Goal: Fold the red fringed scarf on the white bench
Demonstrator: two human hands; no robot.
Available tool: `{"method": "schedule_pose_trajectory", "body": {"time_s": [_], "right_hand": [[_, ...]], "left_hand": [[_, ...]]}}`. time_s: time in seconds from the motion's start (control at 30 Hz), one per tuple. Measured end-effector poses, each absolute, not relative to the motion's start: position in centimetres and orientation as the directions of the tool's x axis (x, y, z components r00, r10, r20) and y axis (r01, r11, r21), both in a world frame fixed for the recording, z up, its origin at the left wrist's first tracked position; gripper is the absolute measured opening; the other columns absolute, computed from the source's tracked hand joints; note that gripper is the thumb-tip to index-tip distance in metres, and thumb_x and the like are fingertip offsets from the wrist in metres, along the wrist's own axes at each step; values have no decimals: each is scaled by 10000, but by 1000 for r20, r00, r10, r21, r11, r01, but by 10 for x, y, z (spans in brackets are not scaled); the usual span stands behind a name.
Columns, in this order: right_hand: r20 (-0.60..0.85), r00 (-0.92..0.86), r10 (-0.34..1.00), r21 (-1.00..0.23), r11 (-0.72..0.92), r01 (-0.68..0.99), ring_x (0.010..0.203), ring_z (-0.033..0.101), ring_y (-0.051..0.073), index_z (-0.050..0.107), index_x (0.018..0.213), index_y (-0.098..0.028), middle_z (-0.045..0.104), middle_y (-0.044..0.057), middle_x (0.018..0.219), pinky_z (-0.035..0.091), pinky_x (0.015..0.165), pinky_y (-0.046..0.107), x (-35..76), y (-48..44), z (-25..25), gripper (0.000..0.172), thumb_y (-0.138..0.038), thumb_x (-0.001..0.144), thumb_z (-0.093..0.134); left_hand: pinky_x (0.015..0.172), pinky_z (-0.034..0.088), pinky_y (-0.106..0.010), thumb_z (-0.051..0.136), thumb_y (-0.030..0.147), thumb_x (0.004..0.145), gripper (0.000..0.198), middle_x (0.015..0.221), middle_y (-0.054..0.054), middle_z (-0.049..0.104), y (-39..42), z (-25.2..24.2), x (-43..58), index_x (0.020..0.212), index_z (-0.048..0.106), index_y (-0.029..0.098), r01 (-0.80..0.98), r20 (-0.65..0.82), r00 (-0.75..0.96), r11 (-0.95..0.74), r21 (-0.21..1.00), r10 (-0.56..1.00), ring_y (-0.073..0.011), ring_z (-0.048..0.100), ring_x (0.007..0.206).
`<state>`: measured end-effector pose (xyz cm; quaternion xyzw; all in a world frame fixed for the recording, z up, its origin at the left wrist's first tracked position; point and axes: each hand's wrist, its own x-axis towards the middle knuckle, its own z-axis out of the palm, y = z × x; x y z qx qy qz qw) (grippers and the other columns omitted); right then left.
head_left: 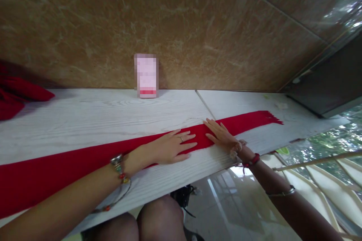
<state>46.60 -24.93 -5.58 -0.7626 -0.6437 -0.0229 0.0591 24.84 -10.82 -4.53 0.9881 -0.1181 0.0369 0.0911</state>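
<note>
A long red scarf [113,153] with a fringed end lies stretched across the white wood-grain table [93,120]. My left hand [169,147] rests flat on its middle stretch, fingers spread and pointing right. Just to the right, my right hand [222,134] lies on the same cloth with its fingers extended to the upper left. The fringed end reaches past it on the right. Both palms face down, and nothing shows between the fingers. Off the left edge of the view, the scarf's other end is hidden.
A blurred pink-and-white card or box [146,77] leans against the brown marbled wall [181,26]. More red cloth [17,94] sits bunched at the far left. A dark panel [328,79] stands at the table's right end, and a pale railing [319,188] is at lower right.
</note>
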Motion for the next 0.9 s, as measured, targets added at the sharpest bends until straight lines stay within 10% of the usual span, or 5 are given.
{"method": "schedule_pose_trajectory", "body": {"time_s": [0.27, 0.5, 0.67, 0.9], "right_hand": [[50, 283, 958, -94, -278, 956, 1287, 222, 253, 275, 1352, -259, 299, 75, 1404, 215, 1006, 552, 500, -281, -62, 472, -356, 890, 278], [137, 38, 990, -172, -14, 985, 1263, 297, 220, 423, 1275, -201, 393, 115, 1347, 275, 1019, 462, 496, -288, -55, 429, -347, 888, 306], [139, 196, 971, -99, -183, 978, 1286, 227, 258, 351, 1321, -203, 366, 118, 1364, 207, 1012, 545, 493, -282, -51, 470, -369, 886, 296], [-79, 93, 993, -42, -97, 994, 1305, 170, 217, 278, 1350, -262, 256, 47, 1424, 182, 1024, 514, 478, -260, -52, 466, -360, 896, 246]], "left_hand": [[1046, 125, -405, 325, 370, 901, 418, 1424, -45, 250, -109, -40, 243, 1307, 346, 271, -227, 21, 974, -959, 170, -226, -209, 176, 1309], [1047, 131, -384, 302, 359, 908, 386, 1408, -16, 293, -108, -43, 243, 1283, 377, 300, -240, 107, 969, -953, 186, -223, -187, 203, 1302], [1046, 127, -393, 338, 349, 897, 396, 1413, -24, 281, -108, -44, 242, 1288, 373, 294, -241, 85, 970, -955, 175, -230, -197, 200, 1303], [1046, 129, -407, 337, 362, 898, 409, 1405, -43, 295, -108, -42, 242, 1300, 357, 287, -237, 69, 971, -957, 169, -228, -203, 193, 1305]]}}
